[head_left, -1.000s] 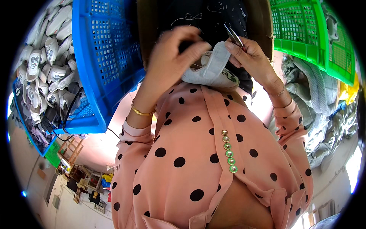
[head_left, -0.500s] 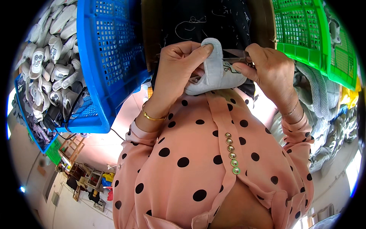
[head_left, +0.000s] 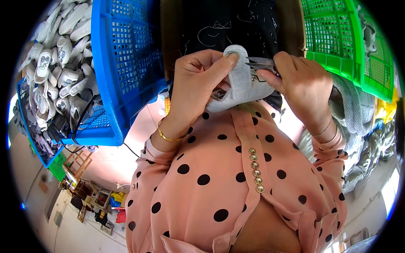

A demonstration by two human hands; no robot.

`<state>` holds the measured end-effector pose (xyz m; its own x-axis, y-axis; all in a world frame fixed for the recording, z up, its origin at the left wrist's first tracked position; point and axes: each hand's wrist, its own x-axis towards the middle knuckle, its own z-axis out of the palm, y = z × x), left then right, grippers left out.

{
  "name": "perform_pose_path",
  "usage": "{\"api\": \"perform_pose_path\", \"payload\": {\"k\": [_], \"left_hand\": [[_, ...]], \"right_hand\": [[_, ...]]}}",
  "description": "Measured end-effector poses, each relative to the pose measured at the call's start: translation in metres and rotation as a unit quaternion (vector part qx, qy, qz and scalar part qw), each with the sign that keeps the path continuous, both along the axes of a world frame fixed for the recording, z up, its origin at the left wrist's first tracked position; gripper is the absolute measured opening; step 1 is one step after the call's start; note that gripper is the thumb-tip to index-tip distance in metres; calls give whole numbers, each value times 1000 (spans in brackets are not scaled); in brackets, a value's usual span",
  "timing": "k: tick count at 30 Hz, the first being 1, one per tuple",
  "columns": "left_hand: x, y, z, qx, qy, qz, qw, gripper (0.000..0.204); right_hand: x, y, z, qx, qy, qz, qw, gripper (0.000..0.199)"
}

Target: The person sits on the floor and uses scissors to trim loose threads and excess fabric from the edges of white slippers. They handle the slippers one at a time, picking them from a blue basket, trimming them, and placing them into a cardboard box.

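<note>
Grey fabric shoe piece (head_left: 242, 86) | pinched in my left hand (head_left: 198, 90), long axis upright | right hand (head_left: 301, 86) closed on what look like metal snips (head_left: 259, 64), touching its upper right edge.

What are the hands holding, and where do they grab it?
The left hand pinches a small grey shoe near its top end, thumb underneath. The right hand holds small metal snips against the shoe.

we sit in a shoe workshop: pale grey fabric shoes (head_left: 50, 71) heaped beside perforated blue (head_left: 122, 63) and green plastic crates (head_left: 337, 38).
</note>
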<state>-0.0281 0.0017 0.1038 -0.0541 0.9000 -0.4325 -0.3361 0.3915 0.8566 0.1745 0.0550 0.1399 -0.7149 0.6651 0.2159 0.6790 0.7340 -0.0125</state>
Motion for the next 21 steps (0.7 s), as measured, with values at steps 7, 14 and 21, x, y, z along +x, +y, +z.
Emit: {"api": "perform_pose_path", "payload": {"k": [7,14,21], "left_hand": [[0,-1,3,4,-26,12,1000,19],[1,-1,2,4,-42,20,999,18],[0,-2,2,19,-49,25,998,16]], "right_hand": [[-4,-4,-9,29,19,-25,999,44],[-7,-1,-10,50,19,-14,998,44],[-6,3,-3,48,-2,2,999,42]]}}
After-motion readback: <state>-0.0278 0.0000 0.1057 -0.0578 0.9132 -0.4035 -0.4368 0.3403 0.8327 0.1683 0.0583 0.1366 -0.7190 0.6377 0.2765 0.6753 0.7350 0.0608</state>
